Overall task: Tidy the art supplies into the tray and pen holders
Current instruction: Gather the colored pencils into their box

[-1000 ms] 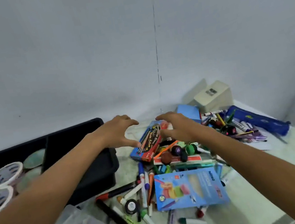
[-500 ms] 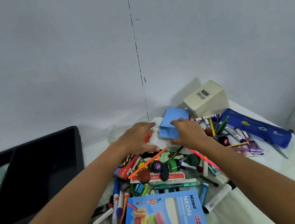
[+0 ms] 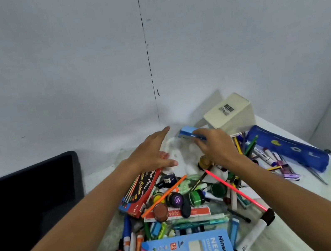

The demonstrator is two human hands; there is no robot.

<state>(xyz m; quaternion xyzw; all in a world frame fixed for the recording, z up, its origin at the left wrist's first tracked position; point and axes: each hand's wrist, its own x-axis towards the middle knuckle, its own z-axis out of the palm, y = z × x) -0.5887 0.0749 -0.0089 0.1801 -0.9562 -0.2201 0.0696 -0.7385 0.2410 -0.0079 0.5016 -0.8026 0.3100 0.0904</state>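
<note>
Two hands over the pile at the bench's far edge; black tray [image 3: 31, 204] at the left edge; left hand [image 3: 149, 154] spread flat, fingers straight, holding nothing; right hand [image 3: 216, 147] pinching a small blue box [image 3: 190, 133] (lifted, tilted) beside the cream pen holder [image 3: 230, 112]; blue pencil case [image 3: 288, 146] near the right edge.

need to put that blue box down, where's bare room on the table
Bare strip between the black tray and the red pencil box; more bare table in front of the blue pencil case. The middle pile is crowded.
</note>
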